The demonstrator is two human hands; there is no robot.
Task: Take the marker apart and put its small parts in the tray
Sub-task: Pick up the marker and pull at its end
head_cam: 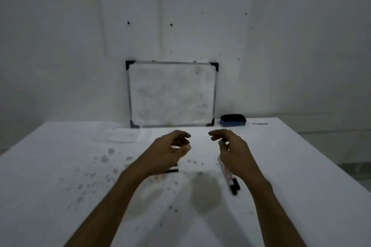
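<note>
**Marker lies under the right hand, tray far to the left**

A person's two bare forearms reach forward over a white, ink-speckled table [60, 176]. The right hand [232, 152] hovers with fingers loosely curled. Something small and pale shows between its thumb and fingers, but the picture is too blurred to tell whether it is pinched there. The left hand [170, 150] is likewise half-curled, with a pale sliver near its thumb; whether it grasps anything cannot be told.

The long white marker with a black end [228, 176] lies on the table directly beneath and just behind the right hand. Its long axis runs roughly from the hand back toward the person, angled slightly to the right, black end nearest the person. The right hand is clearly the nearer one; it would likely need only to drop and draw back a little.

A short black piece [171, 170], possibly a cap, lies partly hidden under the left wrist.

The shallow clear plastic tray [118, 136] sits farther away on the left, near a small framed whiteboard [172, 94] leaning on the wall, with a dark blue eraser [232, 120] to its right.
</note>
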